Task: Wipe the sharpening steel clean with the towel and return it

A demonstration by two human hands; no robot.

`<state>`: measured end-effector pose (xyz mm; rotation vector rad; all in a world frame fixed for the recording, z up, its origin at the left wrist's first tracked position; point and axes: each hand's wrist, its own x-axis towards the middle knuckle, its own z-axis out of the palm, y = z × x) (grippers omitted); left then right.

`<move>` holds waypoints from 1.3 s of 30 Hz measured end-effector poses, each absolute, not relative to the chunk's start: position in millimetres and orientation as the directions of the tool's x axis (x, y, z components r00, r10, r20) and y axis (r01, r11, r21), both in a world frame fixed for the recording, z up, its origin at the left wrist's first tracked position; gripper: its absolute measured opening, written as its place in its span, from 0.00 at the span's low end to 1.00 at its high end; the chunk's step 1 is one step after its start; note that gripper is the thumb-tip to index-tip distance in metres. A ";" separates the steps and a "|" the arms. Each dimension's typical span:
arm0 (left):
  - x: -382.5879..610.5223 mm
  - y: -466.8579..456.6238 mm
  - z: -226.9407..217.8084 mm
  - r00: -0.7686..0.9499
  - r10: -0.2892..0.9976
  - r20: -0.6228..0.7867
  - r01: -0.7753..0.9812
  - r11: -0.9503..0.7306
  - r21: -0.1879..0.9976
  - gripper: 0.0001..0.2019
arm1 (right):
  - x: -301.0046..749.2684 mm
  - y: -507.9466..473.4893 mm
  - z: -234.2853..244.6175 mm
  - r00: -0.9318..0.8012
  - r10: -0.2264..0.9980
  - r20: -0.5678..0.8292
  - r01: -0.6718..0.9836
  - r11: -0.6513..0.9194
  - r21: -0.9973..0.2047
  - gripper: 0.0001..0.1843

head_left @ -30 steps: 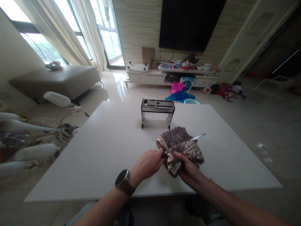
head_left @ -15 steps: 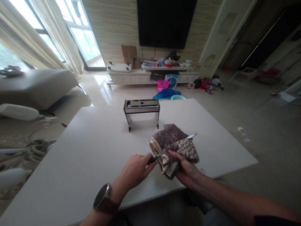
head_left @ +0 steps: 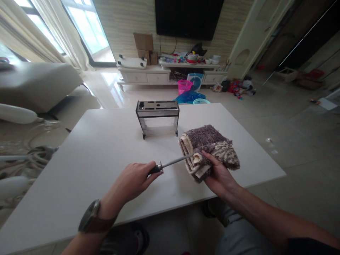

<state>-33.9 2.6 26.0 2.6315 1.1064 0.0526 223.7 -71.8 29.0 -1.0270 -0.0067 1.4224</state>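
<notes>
My left hand [head_left: 139, 180] is closed around the black handle of a sharpening steel [head_left: 174, 161]. Its grey rod points right, and the tip end disappears into the folds of a brown and cream towel [head_left: 205, 136]. With thumb on top and fingers beneath, my right hand [head_left: 219, 177] grips the towel, which is folded in a thick bundle around the rod's end. Behind the steel, a knife block [head_left: 158, 109] with a slotted metal top and clear sides stands upright on the white table [head_left: 106, 141].
Beyond the table lie a blue plastic bag [head_left: 190, 97], a pink basket [head_left: 184, 86] and a light-blue basket [head_left: 201, 101] on the floor. A white TV cabinet [head_left: 143, 77] stands by the wall. White tubing and bottles [head_left: 39, 156] are at the left.
My left hand has drawn the steel leftward, so much of its rod now shows outside the towel. The silver tip that stuck out at the towel's far side is no longer visible.
</notes>
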 end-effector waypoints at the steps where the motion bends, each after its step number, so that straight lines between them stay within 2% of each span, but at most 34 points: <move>1: -35.2 2.2 26.4 0.702 0.708 -0.073 0.696 -0.661 0.279 0.19 | 224.3 -72.8 29.5 0.225 0.807 -0.546 -0.791 -0.176 -0.586 0.08; 10: -43.3 -3.4 24.9 0.708 0.702 -0.080 0.693 -0.668 0.269 0.17 | 235.1 -85.1 23.2 0.202 0.824 -0.530 -0.768 -0.203 -0.608 0.10; 15: -44.2 -6.9 26.9 0.714 0.692 -0.106 0.693 -0.677 0.248 0.17 | 243.6 -91.3 20.4 0.191 0.787 -0.586 -0.780 -0.240 -0.578 0.11; 22: -26.1 -20.1 23.5 0.704 0.700 -0.121 0.702 -0.659 0.270 0.18 | 235.7 -97.3 27.0 0.164 0.794 -0.586 -0.785 -0.255 -0.564 0.11; 28: 5.9 -41.9 17.8 0.696 0.709 -0.114 0.694 -0.624 0.361 0.15 | 199.0 -108.1 25.8 0.032 0.746 -0.665 -0.811 -0.370 -0.453 0.11; 33: 19.8 -59.4 9.7 0.671 0.733 -0.107 0.665 -0.533 0.523 0.07 | 182.3 -115.8 16.7 -0.045 0.792 -0.609 -0.772 -0.415 -0.482 0.14; 39: 19.5 -70.8 10.2 0.640 0.761 -0.110 0.604 -0.408 0.685 0.09 | 184.5 -115.0 15.5 -0.060 0.762 -0.645 -0.779 -0.439 -0.447 0.11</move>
